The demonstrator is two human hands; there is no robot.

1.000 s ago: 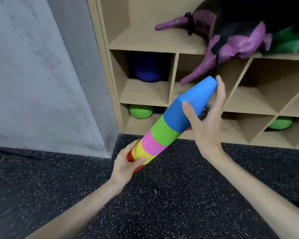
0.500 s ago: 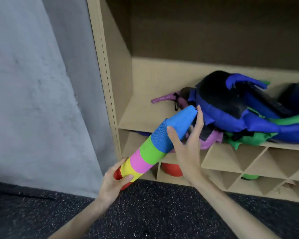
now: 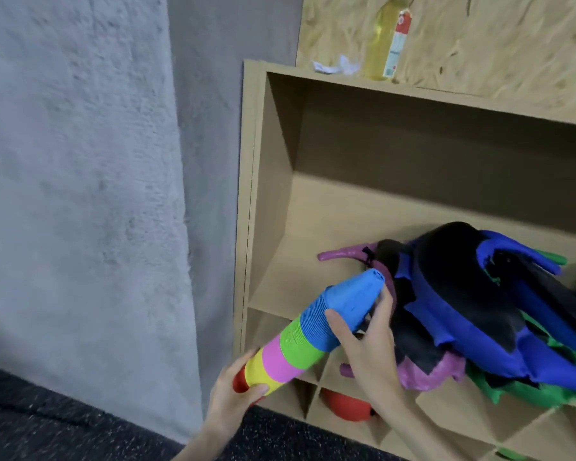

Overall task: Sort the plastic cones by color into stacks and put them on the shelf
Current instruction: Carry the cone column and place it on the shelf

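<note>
Because the long stack of nested plastic cones, banded red, yellow, pink, green and blue [image 3: 308,334], is light, smooth-sided and apt to slide apart, it looks best held at both ends, as the left hand [image 3: 233,399] wraps its grip round the red base at seven o'clock and the right hand [image 3: 368,347] clasps the blue tip at one o'clock.

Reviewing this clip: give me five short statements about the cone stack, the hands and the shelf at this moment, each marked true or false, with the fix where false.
1. Both hands hold the cone stack. True: the left hand has its grip on the red base end, the right hand near the blue tip.
2. The stack stands upright on the floor. False: it is held tilted in the air, tip toward the shelf.
3. Blue cones are at the tip end. True.
4. The big open compartment holds nothing. False: a pile of purple, blue, black and green fabric gear lies in it.
5. A yellowish bottle stands on top of the shelf. True.
</note>
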